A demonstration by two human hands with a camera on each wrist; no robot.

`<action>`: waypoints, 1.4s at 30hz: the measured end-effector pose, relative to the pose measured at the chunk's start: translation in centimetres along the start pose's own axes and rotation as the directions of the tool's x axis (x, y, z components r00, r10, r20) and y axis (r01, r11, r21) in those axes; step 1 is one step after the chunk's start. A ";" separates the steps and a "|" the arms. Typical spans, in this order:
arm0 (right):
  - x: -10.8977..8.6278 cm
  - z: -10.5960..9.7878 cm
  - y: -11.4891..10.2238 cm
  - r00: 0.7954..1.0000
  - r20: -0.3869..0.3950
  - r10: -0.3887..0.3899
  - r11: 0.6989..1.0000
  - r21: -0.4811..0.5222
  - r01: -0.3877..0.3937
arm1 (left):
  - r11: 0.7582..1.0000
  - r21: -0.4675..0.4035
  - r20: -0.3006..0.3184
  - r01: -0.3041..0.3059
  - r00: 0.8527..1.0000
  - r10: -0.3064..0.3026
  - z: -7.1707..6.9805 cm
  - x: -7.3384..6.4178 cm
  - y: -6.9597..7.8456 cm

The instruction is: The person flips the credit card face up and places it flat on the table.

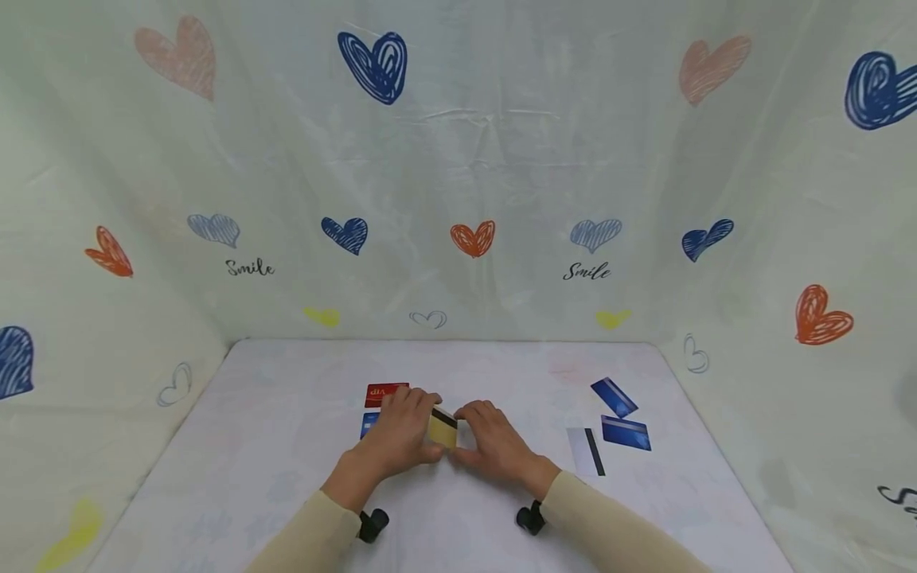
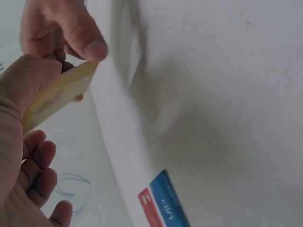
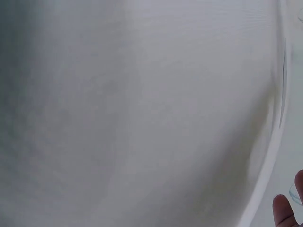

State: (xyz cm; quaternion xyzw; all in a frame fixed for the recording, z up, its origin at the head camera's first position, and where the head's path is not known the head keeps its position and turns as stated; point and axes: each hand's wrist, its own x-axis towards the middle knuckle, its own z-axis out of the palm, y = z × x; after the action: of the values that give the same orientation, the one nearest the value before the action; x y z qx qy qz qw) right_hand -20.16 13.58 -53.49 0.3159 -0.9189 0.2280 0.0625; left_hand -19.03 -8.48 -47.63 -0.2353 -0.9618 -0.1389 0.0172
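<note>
Gold card (image 1: 442,433) in both curled hands (image 1: 403,428) (image 1: 496,442)

My gold card (image 1: 443,434): smooth plastic | blue cards (image 1: 626,434), 3 o'clock: glossy plastic | curtain (image 1: 458,159), 12 o'clock: creased plastic, faint sheen | my sleeves (image 1: 619,521): matt cloth | table (image 1: 451,525): smooth, matt

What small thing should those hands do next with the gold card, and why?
Perhaps turn the gold card over: the left hand and right hand hold it with its striped side showing in the head view, while the red VIP card lies lettered side up.
</note>
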 end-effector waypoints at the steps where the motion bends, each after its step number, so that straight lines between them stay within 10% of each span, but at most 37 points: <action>1: 0.0 0.0 0.0 1.000 -0.003 0.003 1.000 0.015 -0.003 | 1.000 -0.016 0.005 0.011 1.000 -0.011 0.1 0.0 -0.1; 13: -0.1 -0.2 -0.8 0.999 0.004 0.042 0.969 0.242 -0.042 | 0.983 -0.185 0.035 0.002 0.999 0.005 1.0 -0.1 -0.9; 23: -0.2 -0.4 -0.7 1.000 -0.011 0.025 0.983 0.180 -0.023 | 0.969 -0.248 -0.008 -0.001 1.000 -0.001 1.3 -0.1 -0.6; 33: -0.4 -1.0 0.0 0.965 -0.226 -0.135 0.990 -0.073 0.122 | 0.991 0.001 -0.048 0.135 0.990 -0.135 2.0 0.2 -0.2; 42: 0.1 -1.3 0.6 0.966 -0.161 -0.202 0.950 -0.273 0.153 | 0.988 0.099 -0.060 0.119 0.992 -0.113 3.0 0.3 -0.5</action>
State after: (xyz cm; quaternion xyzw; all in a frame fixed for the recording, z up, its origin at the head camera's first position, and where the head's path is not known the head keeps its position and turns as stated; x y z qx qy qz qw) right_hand -20.66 14.54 -52.55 0.3639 -0.8984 0.1285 0.2095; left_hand -19.38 -7.93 -50.59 -0.1738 -0.9789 -0.0966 0.0471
